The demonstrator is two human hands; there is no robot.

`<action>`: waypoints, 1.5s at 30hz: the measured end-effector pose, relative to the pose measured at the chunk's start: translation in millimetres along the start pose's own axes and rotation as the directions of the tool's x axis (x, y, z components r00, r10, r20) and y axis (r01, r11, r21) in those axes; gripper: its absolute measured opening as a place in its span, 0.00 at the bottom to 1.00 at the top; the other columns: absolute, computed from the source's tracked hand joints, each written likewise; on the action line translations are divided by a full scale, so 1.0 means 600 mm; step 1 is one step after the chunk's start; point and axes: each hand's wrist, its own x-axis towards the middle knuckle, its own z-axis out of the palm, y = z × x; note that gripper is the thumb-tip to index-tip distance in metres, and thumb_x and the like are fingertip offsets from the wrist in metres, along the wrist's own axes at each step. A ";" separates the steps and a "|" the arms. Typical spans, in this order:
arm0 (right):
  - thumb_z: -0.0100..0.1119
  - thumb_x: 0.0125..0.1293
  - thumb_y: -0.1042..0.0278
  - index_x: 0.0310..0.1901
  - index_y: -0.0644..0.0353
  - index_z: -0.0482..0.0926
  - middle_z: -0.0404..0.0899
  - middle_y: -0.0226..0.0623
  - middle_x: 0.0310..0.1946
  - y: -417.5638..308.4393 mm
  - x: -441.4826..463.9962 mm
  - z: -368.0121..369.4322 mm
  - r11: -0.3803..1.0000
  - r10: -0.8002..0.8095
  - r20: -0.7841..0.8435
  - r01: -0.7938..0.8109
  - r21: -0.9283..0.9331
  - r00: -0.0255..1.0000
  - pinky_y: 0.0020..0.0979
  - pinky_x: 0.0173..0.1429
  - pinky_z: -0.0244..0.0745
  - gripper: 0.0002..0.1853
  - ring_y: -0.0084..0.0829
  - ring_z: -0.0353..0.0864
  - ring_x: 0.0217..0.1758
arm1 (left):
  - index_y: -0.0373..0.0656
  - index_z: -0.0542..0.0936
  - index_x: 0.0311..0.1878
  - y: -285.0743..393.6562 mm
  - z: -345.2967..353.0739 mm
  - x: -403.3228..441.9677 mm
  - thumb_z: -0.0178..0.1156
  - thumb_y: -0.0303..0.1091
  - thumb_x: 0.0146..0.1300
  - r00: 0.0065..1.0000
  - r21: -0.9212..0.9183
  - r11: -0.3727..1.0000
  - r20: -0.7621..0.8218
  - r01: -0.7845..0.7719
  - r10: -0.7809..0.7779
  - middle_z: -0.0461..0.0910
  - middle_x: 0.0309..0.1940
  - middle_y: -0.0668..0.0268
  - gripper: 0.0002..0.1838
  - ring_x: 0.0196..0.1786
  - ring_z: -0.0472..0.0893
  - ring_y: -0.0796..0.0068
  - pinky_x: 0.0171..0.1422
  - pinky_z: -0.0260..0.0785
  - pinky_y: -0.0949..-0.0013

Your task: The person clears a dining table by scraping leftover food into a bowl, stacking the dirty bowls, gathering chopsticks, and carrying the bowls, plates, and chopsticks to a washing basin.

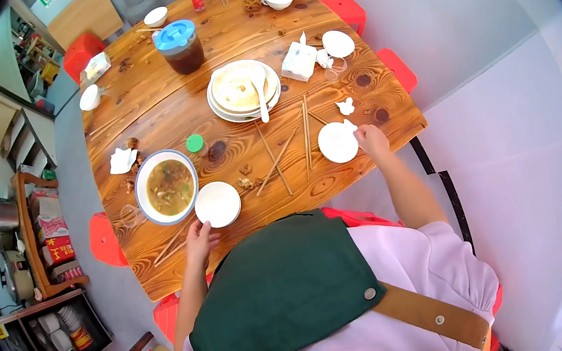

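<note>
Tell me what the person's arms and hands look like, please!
The left hand and right hand are bare: no gloves or watches show. The left forearm and right forearm are bare too. On the right side, there's a short, loose, pale lilac-pink fabric sleeve with soft folds.

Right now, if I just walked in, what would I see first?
Probably the blue-lidded jug, standing on the far half of the wooden table. Then the big soup bowl at the near left, with the left hand at a small white bowl beside it. The right hand is at another white bowl, farther right.
</note>
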 end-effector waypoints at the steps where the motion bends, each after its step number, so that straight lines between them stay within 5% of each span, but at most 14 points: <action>1: 0.53 0.53 0.65 0.32 0.57 0.75 0.76 0.39 0.35 0.005 0.000 0.012 0.983 -0.183 -0.081 0.180 -0.040 0.980 0.36 0.41 0.68 0.08 0.38 0.73 0.41 | 0.40 0.65 0.49 -0.003 0.005 0.003 0.51 0.39 0.59 1.000 -0.001 1.000 0.002 0.012 -0.012 0.74 0.33 0.62 0.18 0.28 0.76 0.75 0.29 0.69 0.76; 4: 0.59 0.48 0.63 0.31 0.56 0.76 0.76 0.39 0.33 -0.027 0.014 0.034 0.924 -0.380 -0.113 0.371 -0.094 0.918 0.35 0.39 0.69 0.09 0.38 0.75 0.40 | 0.39 0.65 0.49 -0.002 0.005 0.015 0.51 0.39 0.59 0.998 -0.002 0.998 -0.021 0.057 -0.058 0.74 0.32 0.62 0.18 0.29 0.76 0.75 0.29 0.69 0.76; 6: 0.61 0.46 0.64 0.32 0.56 0.76 0.76 0.41 0.34 -0.053 0.013 0.038 0.884 -0.327 0.282 0.397 -0.245 0.902 0.36 0.41 0.70 0.11 0.39 0.76 0.40 | 0.39 0.65 0.49 -0.001 0.001 0.017 0.51 0.38 0.59 0.999 0.007 0.999 0.009 0.039 -0.039 0.74 0.33 0.62 0.18 0.29 0.76 0.74 0.28 0.69 0.76; 9: 0.60 0.45 0.67 0.34 0.58 0.77 0.76 0.44 0.35 -0.052 0.032 0.068 0.824 -0.291 0.431 0.453 -0.340 0.854 0.37 0.44 0.70 0.12 0.41 0.75 0.41 | 0.39 0.64 0.49 -0.003 0.004 0.017 0.51 0.37 0.59 1.000 0.039 0.999 -0.004 0.015 -0.015 0.74 0.33 0.62 0.17 0.29 0.76 0.74 0.28 0.69 0.76; 15: 0.56 0.45 0.68 0.39 0.62 0.76 0.75 0.47 0.39 -0.049 0.034 0.081 0.781 -0.272 0.431 0.459 -0.423 0.860 0.37 0.49 0.68 0.16 0.42 0.74 0.45 | 0.39 0.64 0.50 -0.008 0.000 0.023 0.51 0.35 0.59 0.999 0.056 0.998 0.009 0.039 -0.039 0.73 0.37 0.61 0.18 0.30 0.76 0.73 0.30 0.69 0.73; 19: 0.53 0.48 0.67 0.43 0.56 0.76 0.76 0.42 0.40 -0.104 -0.013 -0.003 0.894 -0.311 0.408 0.410 -0.180 0.858 0.36 0.49 0.68 0.17 0.39 0.74 0.46 | 0.42 0.65 0.48 -0.040 -0.024 0.046 0.52 0.36 0.58 0.994 0.053 0.997 0.091 -0.061 0.056 0.74 0.34 0.64 0.16 0.25 0.75 0.76 0.22 0.65 0.79; 24: 0.47 0.55 0.65 0.33 0.60 0.75 0.76 0.47 0.31 -0.033 0.073 0.016 0.966 -0.247 -0.212 0.259 0.028 0.945 0.42 0.40 0.70 0.10 0.44 0.75 0.37 | 0.46 0.60 0.53 0.005 0.012 0.019 0.47 0.28 0.55 0.995 -0.141 0.989 0.101 0.039 -0.024 0.71 0.38 0.63 0.21 0.29 0.76 0.70 0.22 0.64 0.76; 28: 0.47 0.57 0.55 0.37 0.61 0.75 0.76 0.48 0.33 0.004 0.023 -0.015 0.984 -0.147 -0.001 0.146 -0.097 0.989 0.42 0.39 0.69 0.17 0.45 0.75 0.36 | 0.46 0.59 0.57 0.005 0.003 0.038 0.45 0.25 0.50 0.994 -0.045 0.998 0.101 0.050 -0.046 0.71 0.41 0.61 0.26 0.33 0.77 0.67 0.28 0.69 0.73; 30: 0.46 0.57 0.59 0.40 0.63 0.73 0.76 0.47 0.26 0.074 0.038 0.049 0.930 -0.291 0.223 0.330 -0.165 0.931 0.38 0.31 0.71 0.16 0.39 0.77 0.26 | 0.45 0.58 0.58 -0.003 -0.001 0.051 0.45 0.24 0.49 0.994 0.003 1.000 0.103 0.031 -0.031 0.71 0.43 0.62 0.28 0.33 0.78 0.69 0.27 0.71 0.73; 32: 0.45 0.57 0.66 0.43 0.63 0.70 0.76 0.42 0.22 0.043 -0.012 0.053 0.891 0.027 0.330 -0.172 0.419 0.944 0.30 0.22 0.71 0.14 0.30 0.75 0.19 | 0.43 0.59 0.56 0.003 0.004 0.042 0.48 0.24 0.49 0.996 0.061 0.998 0.090 0.015 -0.021 0.71 0.43 0.61 0.27 0.33 0.77 0.70 0.28 0.72 0.72; 35: 0.40 0.54 0.75 0.43 0.63 0.68 0.73 0.36 0.21 0.032 -0.018 0.084 0.859 -0.041 0.245 -0.092 0.505 0.969 0.24 0.17 0.69 0.14 0.23 0.72 0.17 | 0.41 0.58 0.55 0.013 0.007 0.028 0.49 0.25 0.51 0.991 0.055 0.998 0.128 0.041 -0.047 0.71 0.41 0.59 0.25 0.32 0.77 0.68 0.30 0.72 0.70; 40: 0.40 0.54 0.76 0.42 0.64 0.69 0.74 0.36 0.23 -0.109 -0.076 0.055 0.775 -0.306 0.199 0.122 0.621 0.931 0.23 0.19 0.69 0.14 0.23 0.73 0.18 | 0.50 0.58 0.58 0.017 0.007 0.024 0.51 0.42 0.58 0.989 0.114 0.990 0.111 0.081 -0.094 0.69 0.46 0.64 0.25 0.44 0.72 0.69 0.44 0.68 0.59; 43: 0.43 0.53 0.74 0.40 0.65 0.70 0.74 0.38 0.25 -0.227 -0.130 0.082 0.810 -0.407 0.326 0.172 0.560 0.853 0.27 0.25 0.70 0.12 0.27 0.74 0.21 | 0.52 0.57 0.60 0.009 0.005 0.026 0.39 0.55 0.61 0.985 -0.004 0.996 0.147 0.087 -0.085 0.64 0.54 0.65 0.28 0.57 0.63 0.64 0.55 0.57 0.48; 45: 0.46 0.52 0.69 0.40 0.66 0.70 0.74 0.47 0.30 -0.285 -0.153 0.129 0.764 -0.609 0.315 0.433 0.479 0.728 0.36 0.38 0.69 0.14 0.40 0.75 0.32 | 0.54 0.55 0.62 0.023 0.011 0.009 0.28 0.65 0.59 0.979 -0.138 0.988 0.200 0.076 -0.047 0.58 0.60 0.66 0.34 0.61 0.58 0.61 0.58 0.49 0.43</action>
